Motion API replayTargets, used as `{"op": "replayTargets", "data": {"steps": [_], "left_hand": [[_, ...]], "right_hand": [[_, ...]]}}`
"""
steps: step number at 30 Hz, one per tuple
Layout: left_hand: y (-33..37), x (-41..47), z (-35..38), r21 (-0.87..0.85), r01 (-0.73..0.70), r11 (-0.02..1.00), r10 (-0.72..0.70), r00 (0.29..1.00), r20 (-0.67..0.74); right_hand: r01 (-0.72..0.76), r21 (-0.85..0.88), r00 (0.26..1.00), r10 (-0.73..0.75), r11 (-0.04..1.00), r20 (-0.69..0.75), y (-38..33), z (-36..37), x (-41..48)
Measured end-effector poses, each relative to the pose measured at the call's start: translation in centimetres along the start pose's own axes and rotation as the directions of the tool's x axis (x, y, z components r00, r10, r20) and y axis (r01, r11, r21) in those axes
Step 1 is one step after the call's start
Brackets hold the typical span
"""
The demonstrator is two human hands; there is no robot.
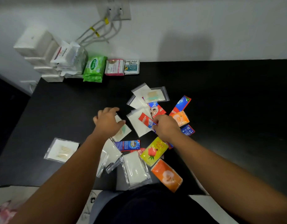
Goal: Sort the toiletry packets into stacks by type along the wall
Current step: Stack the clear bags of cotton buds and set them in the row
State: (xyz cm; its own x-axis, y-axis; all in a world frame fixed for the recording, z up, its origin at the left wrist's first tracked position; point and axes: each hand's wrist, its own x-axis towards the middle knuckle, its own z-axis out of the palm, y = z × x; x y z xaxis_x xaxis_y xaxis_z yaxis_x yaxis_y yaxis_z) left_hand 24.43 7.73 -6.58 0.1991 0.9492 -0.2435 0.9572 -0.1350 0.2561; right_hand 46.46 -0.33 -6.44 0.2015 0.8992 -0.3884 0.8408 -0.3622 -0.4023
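Our right hand (167, 127) pinched a red Colgate sachet (144, 119). Our left hand (107, 122) covered a clear zip bag (124, 132); we couldn't tell its grip.

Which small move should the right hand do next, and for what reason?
Probably lift the toothpaste sachet that the right hand pinches and set it by the wall, right of the Cream Silk stack. No toothpaste stack shows there yet, and that spot is bare.

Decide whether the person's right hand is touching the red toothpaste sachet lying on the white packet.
Touching. The head view shows the right hand pinching the near end of the red toothpaste sachet between its fingertips.
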Motion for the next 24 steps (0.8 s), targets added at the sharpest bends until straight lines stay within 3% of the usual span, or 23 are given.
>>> {"op": "replayTargets", "data": {"steps": [5,9,14,18,24], "left_hand": [[3.9,0.9,1.0,0.029,-0.114,0.993,0.111,0.989,0.098],[5.3,1.2,1.8,0.122,-0.11,0.986,0.093,0.986,0.14],[4.5,1.0,1.6,0.101,-0.07,0.992,0.053,0.986,0.157],[2.9,0.6,0.9,-0.279,0.004,0.96,0.018,0.997,0.074],[0.0,0.5,-0.8,-0.57,0.116,0.814,-0.107,0.993,0.049]], "right_hand": [[-0.055,0.036,0.995,0.057,0.998,-0.081,1.3,-1.1,0.1],[-0.092,0.036,0.992,0.095,0.995,-0.079,2.5,-1.4,-0.3],[-0.096,0.038,0.991,0.099,0.995,-0.091,3.3,-1.3,-0.5],[-0.094,-0.012,0.993,0.093,0.995,-0.077,3.2,-1.2,0.0],[-0.066,-0.026,0.992,0.063,0.997,-0.11,3.3,-0.5,0.0]]}}
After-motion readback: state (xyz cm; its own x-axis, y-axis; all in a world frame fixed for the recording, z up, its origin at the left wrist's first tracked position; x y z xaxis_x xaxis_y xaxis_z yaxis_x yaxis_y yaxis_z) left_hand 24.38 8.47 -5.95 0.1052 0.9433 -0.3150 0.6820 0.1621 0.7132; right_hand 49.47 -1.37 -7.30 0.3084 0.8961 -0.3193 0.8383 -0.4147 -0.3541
